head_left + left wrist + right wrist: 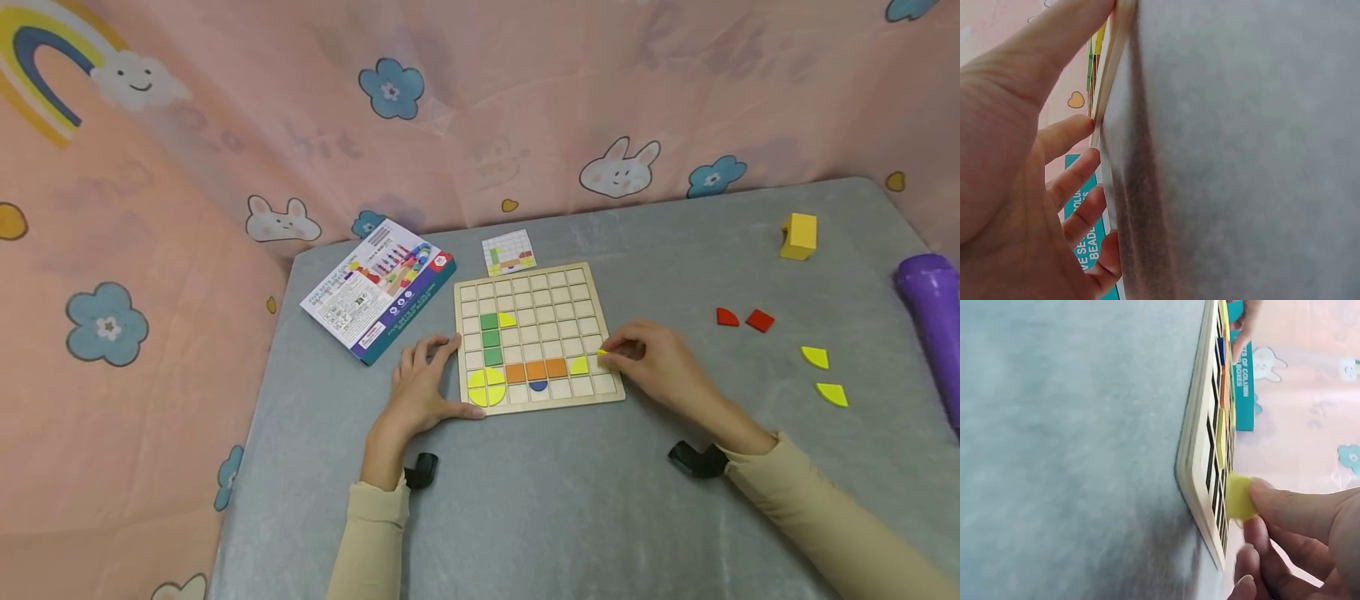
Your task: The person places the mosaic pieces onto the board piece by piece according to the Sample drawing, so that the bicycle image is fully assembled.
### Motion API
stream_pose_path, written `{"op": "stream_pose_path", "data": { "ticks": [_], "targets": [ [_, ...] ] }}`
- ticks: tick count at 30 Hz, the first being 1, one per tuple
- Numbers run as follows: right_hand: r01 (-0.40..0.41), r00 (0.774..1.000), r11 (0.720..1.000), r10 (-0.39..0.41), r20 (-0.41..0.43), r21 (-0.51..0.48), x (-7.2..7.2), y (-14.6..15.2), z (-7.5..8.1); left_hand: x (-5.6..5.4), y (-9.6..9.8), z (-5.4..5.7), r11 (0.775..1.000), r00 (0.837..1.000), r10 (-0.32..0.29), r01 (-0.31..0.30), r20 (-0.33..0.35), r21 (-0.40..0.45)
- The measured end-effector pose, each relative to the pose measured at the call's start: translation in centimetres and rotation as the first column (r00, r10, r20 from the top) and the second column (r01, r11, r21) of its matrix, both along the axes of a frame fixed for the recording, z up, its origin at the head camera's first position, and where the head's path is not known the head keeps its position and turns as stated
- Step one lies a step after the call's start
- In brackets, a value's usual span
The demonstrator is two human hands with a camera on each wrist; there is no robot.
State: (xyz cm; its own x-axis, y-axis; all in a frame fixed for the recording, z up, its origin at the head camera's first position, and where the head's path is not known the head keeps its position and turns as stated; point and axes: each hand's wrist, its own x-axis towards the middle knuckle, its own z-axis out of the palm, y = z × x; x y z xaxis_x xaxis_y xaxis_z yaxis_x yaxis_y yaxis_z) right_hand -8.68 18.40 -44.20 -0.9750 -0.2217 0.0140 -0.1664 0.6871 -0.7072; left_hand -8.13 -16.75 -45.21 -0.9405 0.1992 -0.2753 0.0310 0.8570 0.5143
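A wooden grid board (540,407) lies on the grey table with green, orange, yellow and blue tiles in its cells. My left hand (422,385) is at its near left corner, thumb on the near edge and index finger at the left side. In the left wrist view the thumb and the other fingers (1079,175) are spread apart. My right hand (663,367) pinches a yellow tile (1241,497) between thumb and fingers, over the board's right edge. At the lower left, yellow tiles (487,387) form a circle.
A pattern card (510,252) lies behind the board, and a game box (378,287) lies to its left. On the right are red tiles (760,321), yellow quarter-circle tiles (832,394), a yellow block (799,237) and a purple cylinder (930,333). A patterned pink cloth (480,108) hangs behind.
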Motion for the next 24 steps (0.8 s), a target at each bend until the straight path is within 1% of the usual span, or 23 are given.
{"op": "stream_pose_path", "data": {
  "ticks": [6, 10, 18, 20, 24],
  "targets": [
    [-0.020, 0.999, 1.000, 0.019, 0.048, 0.005, -0.6, -0.7, -0.3, 0.0, 0.0, 0.0, 1.000, 1.000, -0.006, 0.006, -0.005, -0.002],
    [-0.019, 0.998, 1.000, 0.019, 0.062, -0.001, -0.8, -1.0, -0.5, 0.0, -0.1, 0.0, 1.000, 1.000, -0.006, 0.006, -0.005, 0.002],
    [0.012, 0.999, 0.999, -0.014, 0.036, 0.042, -0.6, -0.9, -0.5, 0.0, -0.1, -0.2, 1.000, 1.000, 0.003, -0.003, -0.008, 0.005],
    [0.014, 0.998, 0.998, -0.017, 0.054, 0.053, -0.4, -0.4, -0.5, 0.0, -0.1, -0.2, 1.000, 1.000, 0.002, -0.002, -0.010, 0.004],
    [0.019, 0.991, 0.994, -0.033, 0.126, 0.109, 0.2, 1.1, -0.7, 0.0, -0.1, -0.2, 1.000, 1.000, -0.001, 0.001, -0.014, 0.002]
  ]
}}
